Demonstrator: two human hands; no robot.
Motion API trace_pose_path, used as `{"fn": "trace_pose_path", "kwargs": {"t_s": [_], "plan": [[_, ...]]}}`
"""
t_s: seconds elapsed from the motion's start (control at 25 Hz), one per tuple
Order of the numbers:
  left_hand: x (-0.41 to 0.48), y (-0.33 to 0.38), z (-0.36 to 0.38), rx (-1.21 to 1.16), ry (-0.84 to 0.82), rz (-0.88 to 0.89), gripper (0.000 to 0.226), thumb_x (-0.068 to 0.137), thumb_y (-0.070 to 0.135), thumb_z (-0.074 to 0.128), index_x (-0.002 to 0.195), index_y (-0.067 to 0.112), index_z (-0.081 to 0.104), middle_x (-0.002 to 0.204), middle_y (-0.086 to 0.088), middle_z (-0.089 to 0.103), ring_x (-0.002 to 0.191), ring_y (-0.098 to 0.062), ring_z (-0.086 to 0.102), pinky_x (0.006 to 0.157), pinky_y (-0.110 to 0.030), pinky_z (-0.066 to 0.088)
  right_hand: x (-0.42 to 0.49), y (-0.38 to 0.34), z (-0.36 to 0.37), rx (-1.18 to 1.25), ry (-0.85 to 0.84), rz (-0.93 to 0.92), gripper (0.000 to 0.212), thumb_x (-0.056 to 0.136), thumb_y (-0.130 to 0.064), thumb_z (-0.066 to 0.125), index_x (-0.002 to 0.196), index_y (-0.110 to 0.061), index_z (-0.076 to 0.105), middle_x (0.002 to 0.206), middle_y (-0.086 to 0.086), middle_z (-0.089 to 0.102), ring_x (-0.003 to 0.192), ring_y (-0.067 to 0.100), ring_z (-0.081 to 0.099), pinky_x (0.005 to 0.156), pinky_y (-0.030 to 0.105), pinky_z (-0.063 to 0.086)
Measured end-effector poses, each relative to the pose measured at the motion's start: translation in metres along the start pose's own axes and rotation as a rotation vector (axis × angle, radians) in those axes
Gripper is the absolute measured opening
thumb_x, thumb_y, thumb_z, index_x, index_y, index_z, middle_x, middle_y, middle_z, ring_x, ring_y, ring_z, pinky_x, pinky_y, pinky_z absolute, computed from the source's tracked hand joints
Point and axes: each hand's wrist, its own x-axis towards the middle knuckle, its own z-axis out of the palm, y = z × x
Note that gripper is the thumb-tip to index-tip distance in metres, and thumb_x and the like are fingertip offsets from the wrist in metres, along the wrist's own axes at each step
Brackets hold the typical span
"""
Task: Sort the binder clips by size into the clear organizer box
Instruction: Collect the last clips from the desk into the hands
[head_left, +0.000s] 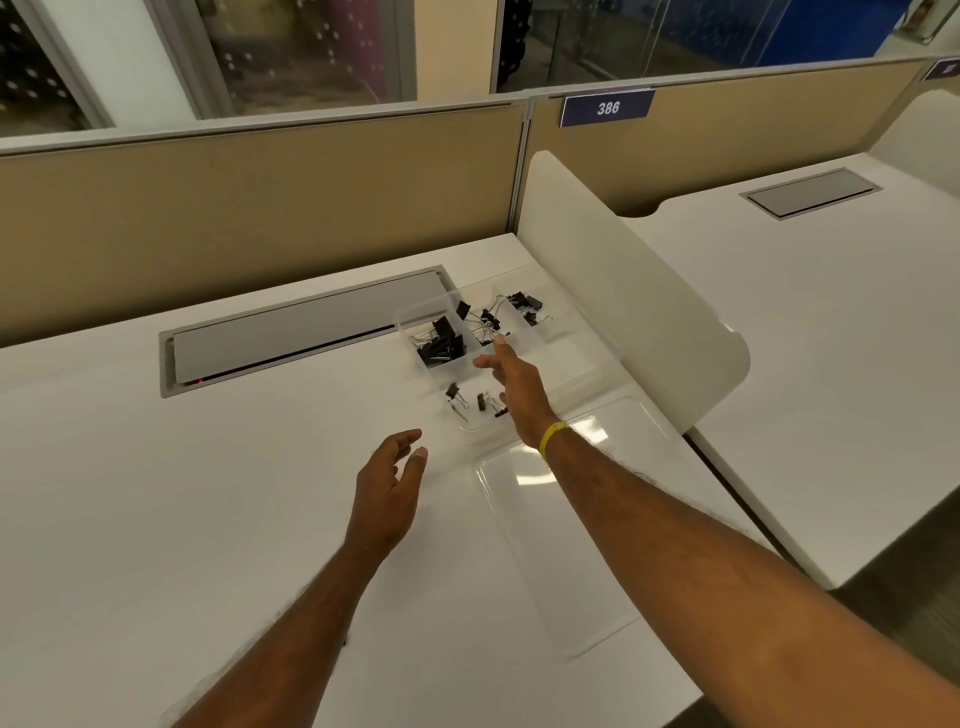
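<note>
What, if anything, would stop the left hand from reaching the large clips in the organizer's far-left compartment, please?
Probably nothing, so yes. The left hand hovers open over the desk, the large clips lie in an uncovered compartment of the organizer box, and the right hand reaches in further right.

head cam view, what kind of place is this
Probably an open-plan office: tan cubicle partition, a blue desk sign reading 386, and a white desk with a grey cable hatch.
</note>
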Motion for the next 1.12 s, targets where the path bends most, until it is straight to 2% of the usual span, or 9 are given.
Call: {"fn": "trace_pose_path", "kwargs": {"t_s": [0.08,0.2,0.36,0.52,0.68,0.84,1.0,1.12], "plan": [[-0.004,0.0,-0.002,0.008,0.0,0.004,0.024,0.097,0.024,0.054,0.12,0.028,0.059,0.126,0.008,0.06,0.12,-0.01,0.054,0.1,-0.03,0.043,-0.006,-0.003,-0.001,-0.015,-0.002,-0.017,0.06,0.089,-0.069,0.037,0.104,-0.023,0.072,0.126,-0.002,0.061,0.122,0.023,0.052,0.094,0.041,0.039],[-0.012,0.0,-0.008,0.052,0.009,0.027,0.026,0.097,0.027,0.054,0.122,0.026,0.059,0.128,0.008,0.06,0.122,-0.009,0.052,0.092,-0.02,0.039,-0.022,-0.004,-0.004,-0.021,0.028,-0.06,0.062,0.085,-0.073,0.037,0.104,-0.025,0.071,0.128,-0.005,0.062,0.123,0.014,0.05,0.097,0.035,0.035],[-0.022,-0.004,-0.024,0.129,0.029,0.059,0.029,0.096,0.031,0.054,0.125,0.025,0.058,0.13,0.007,0.058,0.124,-0.011,0.05,0.097,-0.029,0.04,-0.058,0.0,-0.005,-0.048,0.071,-0.179,0.038,0.101,-0.041,0.041,0.116,-0.017,0.066,0.114,-0.009,0.062,0.106,0.002,0.054,0.087,0.017,0.038],[-0.038,-0.008,-0.044,0.213,0.047,0.082,0.034,0.096,0.033,0.053,0.129,0.023,0.055,0.133,0.006,0.056,0.125,-0.01,0.048,0.104,-0.037,0.041,-0.093,0.025,0.007,-0.163,0.108,-0.33,0.032,0.097,-0.036,0.051,0.117,-0.017,0.065,0.116,-0.003,0.066,0.11,0.009,0.058,0.098,0.026,0.044],[-0.056,-0.024,-0.069,0.364,0.028,0.123,0.04,0.096,0.038,0.052,0.133,0.022,0.052,0.137,0.006,0.054,0.129,-0.013,0.047,0.11,-0.038,0.036,-0.125,0.05,0.029,-0.304,0.014,-0.347,0.032,0.095,-0.036,0.056,0.125,-0.023,0.06,0.128,-0.006,0.059,0.119,0.005,0.05,0.105,0.024,0.04],[-0.078,-0.043,-0.1,0.584,-0.002,0.179,0.054,0.091,0.052,0.046,0.135,0.02,0.05,0.143,0.001,0.05,0.134,-0.017,0.043,0.111,-0.038,0.034,-0.155,0.071,0.054,-0.427,-0.099,-0.343,0.047,0.093,-0.038,0.059,0.138,-0.026,0.049,0.142,-0.008,0.047,0.127,0.0,0.042,0.108,0.018,0.034],[-0.099,-0.06,-0.128,0.768,-0.049,0.177,0.068,0.087,0.061,0.031,0.14,0.022,0.044,0.151,0.0,0.039,0.141,-0.016,0.032,0.113,-0.041,0.026,-0.178,0.084,0.07,-0.561,-0.181,-0.339,0.062,0.092,-0.036,0.061,0.147,-0.026,0.035,0.152,-0.008,0.036,0.139,0.007,0.03,0.115,0.025,0.026],[-0.114,-0.075,-0.145,0.814,-0.079,0.125,0.069,0.086,0.059,0.031,0.143,0.022,0.041,0.154,0.0,0.034,0.143,-0.016,0.027,0.114,-0.042,0.023,-0.195,0.094,0.082,-0.7,-0.233,-0.341,0.069,0.091,-0.036,0.062,0.15,-0.025,0.028,0.155,-0.007,0.031,0.142,0.008,0.025,0.113,0.02,0.019]]}}
